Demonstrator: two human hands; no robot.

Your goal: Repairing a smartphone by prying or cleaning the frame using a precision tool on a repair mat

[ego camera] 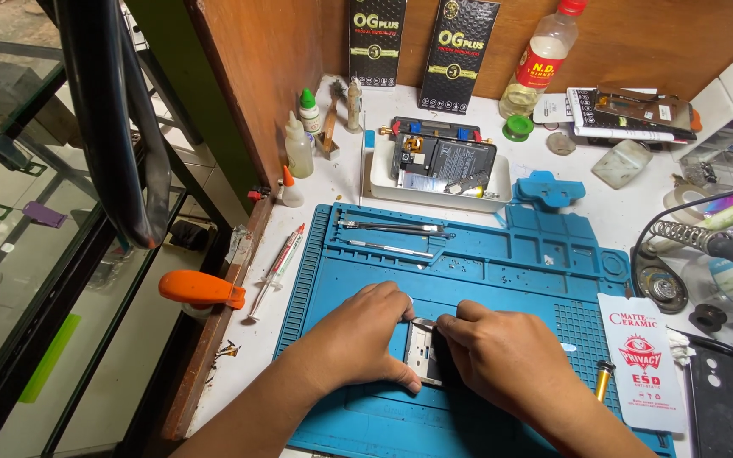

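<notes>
Item: small opened device (pixel 423 354), pale inner frame showing, lying on my blue work mat (pixel 468 271) near its front edge.

My left hand (pixel 358 339): grip closed on the device's left side, fingers curled over it, pinning it to the mat.

My right hand (pixel 502 360): grip pinched shut on a thin metal tool (pixel 423 323), tip at the device's top edge.

Edges and room: the mat's back half lies mostly bare between my hands and its tool groove, where slim metal tools (pixel 392 227) rest. The surface's (pixel 332 182) left edge drops beside a wooden strip; an orange handle (pixel 201 289) juts out there. A syringe (pixel 277 270) lies just left of the mat.

Packages: two tall black boxes (pixel 417 47) with yellow print lean upright against the back wooden wall. A clear bottle (pixel 540 59) with a red and white label stands right of them. A white flat packet (pixel 645 360) with red print lies at the mat's right edge, a soldering iron (pixel 723 246) behind it. A white tray (pixel 439 178) holding a dismantled phone sits behind the mat.
</notes>
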